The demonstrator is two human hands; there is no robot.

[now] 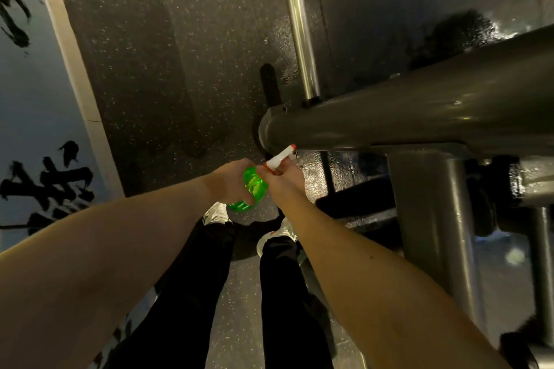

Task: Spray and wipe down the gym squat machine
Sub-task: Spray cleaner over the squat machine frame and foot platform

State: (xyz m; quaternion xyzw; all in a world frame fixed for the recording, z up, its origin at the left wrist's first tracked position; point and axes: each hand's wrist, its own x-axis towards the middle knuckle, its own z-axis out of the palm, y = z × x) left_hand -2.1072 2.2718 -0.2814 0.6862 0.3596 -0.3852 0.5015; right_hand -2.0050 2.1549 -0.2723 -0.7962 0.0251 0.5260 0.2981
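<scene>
A green translucent spray bottle (254,189) with a white and orange trigger head sits between both hands, just below the end of the squat machine's thick grey tube (404,117). My left hand (230,181) grips the bottle's green body. My right hand (283,180) grips the trigger head and neck. The nozzle points up toward the tube's capped end. A chrome weight peg (302,45) rises from that tube. No cloth is in view.
A grey upright post (431,219) of the machine stands right of my right arm, with more frame parts at the far right. Dark speckled rubber floor (168,69) spreads ahead. A wall (33,117) with black brush lettering runs along the left. My legs and shoes are below.
</scene>
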